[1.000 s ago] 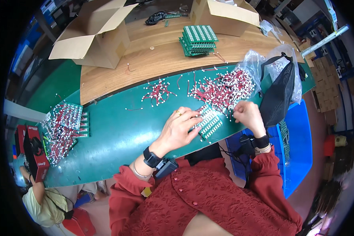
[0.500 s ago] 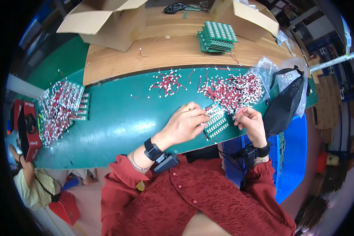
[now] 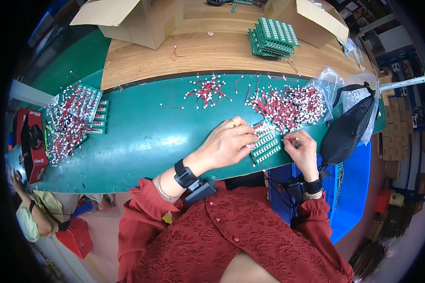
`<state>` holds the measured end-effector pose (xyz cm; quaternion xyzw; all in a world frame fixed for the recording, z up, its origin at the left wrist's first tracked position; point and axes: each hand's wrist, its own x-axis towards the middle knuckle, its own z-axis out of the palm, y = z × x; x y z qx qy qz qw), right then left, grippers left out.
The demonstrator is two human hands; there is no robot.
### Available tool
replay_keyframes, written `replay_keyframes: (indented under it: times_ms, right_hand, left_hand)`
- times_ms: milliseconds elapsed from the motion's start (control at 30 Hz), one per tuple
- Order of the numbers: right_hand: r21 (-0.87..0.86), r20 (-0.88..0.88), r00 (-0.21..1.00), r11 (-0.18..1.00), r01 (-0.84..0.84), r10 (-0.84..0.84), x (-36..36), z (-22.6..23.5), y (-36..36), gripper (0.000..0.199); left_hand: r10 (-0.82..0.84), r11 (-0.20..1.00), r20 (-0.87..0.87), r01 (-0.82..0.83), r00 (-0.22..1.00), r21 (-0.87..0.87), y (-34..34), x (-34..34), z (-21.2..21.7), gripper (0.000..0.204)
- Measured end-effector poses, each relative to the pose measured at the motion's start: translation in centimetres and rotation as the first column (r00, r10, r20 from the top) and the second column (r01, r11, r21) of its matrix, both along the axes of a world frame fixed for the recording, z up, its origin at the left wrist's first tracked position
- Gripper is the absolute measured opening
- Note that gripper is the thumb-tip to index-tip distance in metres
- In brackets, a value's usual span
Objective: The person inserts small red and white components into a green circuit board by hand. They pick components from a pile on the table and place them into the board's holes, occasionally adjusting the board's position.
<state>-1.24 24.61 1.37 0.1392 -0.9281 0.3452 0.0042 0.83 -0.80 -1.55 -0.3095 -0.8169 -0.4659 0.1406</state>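
A green circuit board [image 3: 267,147] with rows of white connectors lies on the green table mat in front of me. My left hand [image 3: 229,143] is curled at its left edge, fingertips gripping that side. Just off the right edge, my right hand [image 3: 301,150] is closed in a pinch on a short connector cable, mostly hidden by the fingers. Red wires stand at the board's far end. Beyond it spreads a large heap of red cables with white connectors [image 3: 290,106]. A smaller bunch of cables [image 3: 208,91] lies farther left.
Wired boards [image 3: 75,120] are piled at the far left, beside a red box [image 3: 35,148]. A stack of green boards [image 3: 274,37] stands on the wooden table between two cardboard boxes [image 3: 148,21]. A black mesh pouch [image 3: 347,129] lies right, above a blue bin [image 3: 354,188]. Another person sits lower left.
The whole view has shifted slightly. My right hand stays pinched by the board's right edge, its fingers curled in more. My left hand keeps its place on the left edge.
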Motion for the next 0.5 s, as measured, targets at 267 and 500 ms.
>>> replay_keyframes:
  times_ms: [267, 500]
  right_hand:
    - [-0.091, 0.036, 0.999, 0.996, -0.016, 0.019, -0.5, 1.8, -1.6, 0.006]
    - [-0.21, 0.159, 0.985, 0.977, -0.032, 0.067, -1.6, 0.0, -2.7, 0.007]
  left_hand:
    - [0.005, 1.0, 0.01, -0.005, 1.0, 0.01, 0.1, 0.0, 0.1, 0.025]
    - [-0.012, 1.0, 0.006, 0.012, 1.0, 0.023, 0.1, -0.1, 0.0, 0.026]
